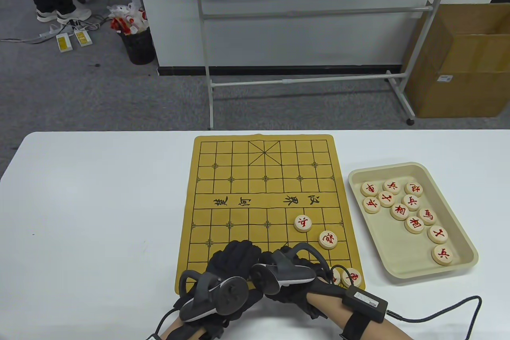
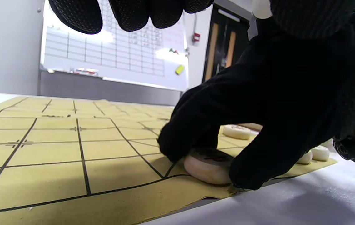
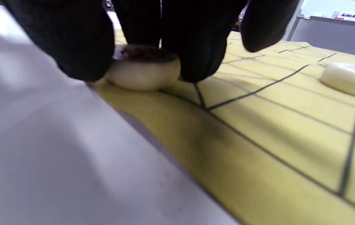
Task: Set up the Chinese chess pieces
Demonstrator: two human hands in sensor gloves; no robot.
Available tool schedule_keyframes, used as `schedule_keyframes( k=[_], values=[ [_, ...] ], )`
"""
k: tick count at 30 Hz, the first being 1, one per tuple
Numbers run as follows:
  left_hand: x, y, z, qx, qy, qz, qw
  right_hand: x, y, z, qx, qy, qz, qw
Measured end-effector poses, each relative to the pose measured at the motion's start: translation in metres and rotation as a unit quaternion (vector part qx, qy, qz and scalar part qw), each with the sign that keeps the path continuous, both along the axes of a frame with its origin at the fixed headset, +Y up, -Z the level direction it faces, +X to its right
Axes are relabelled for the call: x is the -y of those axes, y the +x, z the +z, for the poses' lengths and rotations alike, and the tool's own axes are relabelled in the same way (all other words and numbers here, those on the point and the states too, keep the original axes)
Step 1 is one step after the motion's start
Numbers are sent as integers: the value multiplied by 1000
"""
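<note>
Your right hand (image 2: 258, 125) is pinching a pale round wooden chess piece with a red character (image 2: 208, 165) against the near edge of the yellow lined cloth board (image 1: 239, 180); you are placing it on the back row. Your left hand (image 1: 233, 260) is hovering beside it, fingers relaxed, holding nothing. Next, you will likely be centring the piece on its intersection, then letting go. More pieces are waiting in the beige tray (image 1: 462, 232) to the right.

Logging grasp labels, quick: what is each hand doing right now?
Left hand: held above the board, holding nothing visible; grip state cannot be told.
Right hand: fingers pinch a chess piece on the board's near edge.
</note>
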State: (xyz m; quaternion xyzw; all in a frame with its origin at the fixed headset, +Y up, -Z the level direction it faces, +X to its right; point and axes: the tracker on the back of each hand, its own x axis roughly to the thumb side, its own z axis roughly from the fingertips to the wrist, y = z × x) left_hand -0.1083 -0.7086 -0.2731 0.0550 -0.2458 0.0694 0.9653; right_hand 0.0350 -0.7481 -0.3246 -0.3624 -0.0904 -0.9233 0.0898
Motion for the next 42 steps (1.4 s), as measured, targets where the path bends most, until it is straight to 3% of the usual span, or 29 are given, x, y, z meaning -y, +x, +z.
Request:
schedule_keyframes(
  k=[6, 11, 16, 21, 26, 28, 32, 38, 42],
  values=[
    [-1, -1, 1, 5, 4, 12, 1000, -46, 38, -4, 46, 34, -17, 998],
    [-1, -2, 1, 9, -5, 32, 999, -86, 110, -23, 160, 48, -57, 984],
    [-1, 0, 2, 12, -3, 31, 999, -100, 184, -44, 263, 76, -39, 961],
    [-1, -1, 2, 13, -7, 38, 999, -78, 255, -62, 373, 48, 27, 926],
    [-1, -1, 2, 7, -6, 33, 999, -44, 313, -69, 478, -9, 140, 867],
    [0, -1, 1, 8, -9, 31, 999, -35, 326, -69, 496, -7, 143, 857],
    [1, 0, 2, 10, -10, 25, 1000, -22, 335, -70, 508, -33, 147, 848],
    [0, 0, 2, 8, -7, 25, 1000, -9, 334, -73, 515, -19, 177, 839],
    [0, 0, 2, 6, -8, 23, 1000, -3, 335, -74, 543, -40, 188, 817]
  ],
)
